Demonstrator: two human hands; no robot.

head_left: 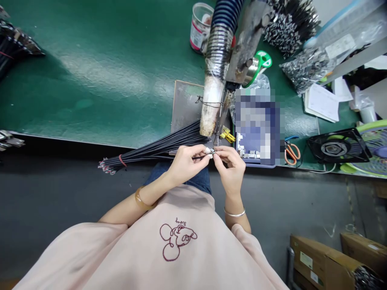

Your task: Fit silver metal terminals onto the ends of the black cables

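Observation:
My left hand [186,163] is closed in a pinch on the end of a black cable at the table's front edge. My right hand [231,167] is closed too, its fingertips meeting the left hand's on a small metal connector [212,151]. A bundle of black cables [157,149], bound with a red band, fans out to the left from my left hand, over the table edge. Just beyond my fingers stands a soldering fixture with a white-wrapped, ribbed hose [215,76] and a yellow clip [227,135].
A green mat [90,72] covers the table. A grey plate [186,104] lies under the fixture. Orange-handled scissors [292,152], a small black fan [337,147], papers [322,102], bags of small parts [305,66] and a tin [200,26] stand right and behind. Cardboard boxes [326,262] sit on the floor.

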